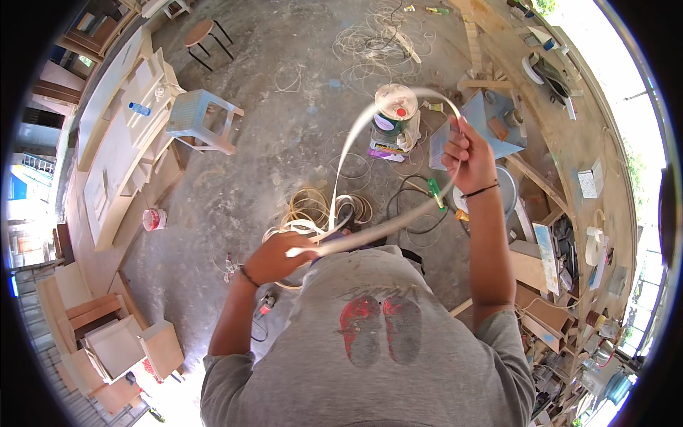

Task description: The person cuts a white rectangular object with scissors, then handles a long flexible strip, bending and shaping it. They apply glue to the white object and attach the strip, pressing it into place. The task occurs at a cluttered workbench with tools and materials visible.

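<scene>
My right hand [468, 155] is raised at the right, its fingers pinched around a long pale flat strip [388, 228]. From there the strip arches left over a paint can and drops to the floor. Another stretch sags from the right hand down to my left hand [279, 259], whose fingers are closed on it in front of my lower body. Motion blurs part of the strip. Loose coils of pale and tan strip [307, 203] lie on the floor just beyond the left hand. A green-handled tool [435, 193] shows below the right hand.
The paint can [388, 122] stands ahead, with a tangle of thin strips [377, 46] beyond it. Left are a blue stool [203, 117], a pale wooden panel structure [117, 181] and a red-and-white tub [154, 219]. A grey basin [504, 191] and cluttered wooden shelving [544, 274] are right.
</scene>
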A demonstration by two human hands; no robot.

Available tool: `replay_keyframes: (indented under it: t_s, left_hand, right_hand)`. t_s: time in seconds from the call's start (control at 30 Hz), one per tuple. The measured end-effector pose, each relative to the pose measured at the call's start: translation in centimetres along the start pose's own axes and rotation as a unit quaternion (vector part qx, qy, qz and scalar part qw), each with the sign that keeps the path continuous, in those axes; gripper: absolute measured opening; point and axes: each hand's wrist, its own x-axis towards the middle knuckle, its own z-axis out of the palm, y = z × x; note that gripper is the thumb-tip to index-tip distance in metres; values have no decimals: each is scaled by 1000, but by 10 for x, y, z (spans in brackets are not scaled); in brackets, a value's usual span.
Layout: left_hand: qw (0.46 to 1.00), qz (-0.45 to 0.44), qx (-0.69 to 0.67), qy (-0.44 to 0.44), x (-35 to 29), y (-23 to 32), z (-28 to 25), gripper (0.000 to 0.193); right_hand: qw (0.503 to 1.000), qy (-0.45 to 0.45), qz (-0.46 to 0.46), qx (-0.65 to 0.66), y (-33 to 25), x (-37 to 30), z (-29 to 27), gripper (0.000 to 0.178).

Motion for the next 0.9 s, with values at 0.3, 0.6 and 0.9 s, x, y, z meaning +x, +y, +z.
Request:
replay_keyframes:
  t_s: [0.3, 0.6, 0.9]
  left_hand:
    - [985, 34, 104, 134, 86, 105, -30, 34]
    - [983, -115, 93, 113, 20, -25, -155, 5]
    - [933, 231, 276, -11, 132, 113, -10, 10]
  right_hand:
    - [659, -190, -249, -684, 29, -24, 119, 20]
    - [554, 310, 19, -772, 4, -209, -246, 32]
    - [692, 8, -240, -681, 99, -38, 71, 70]
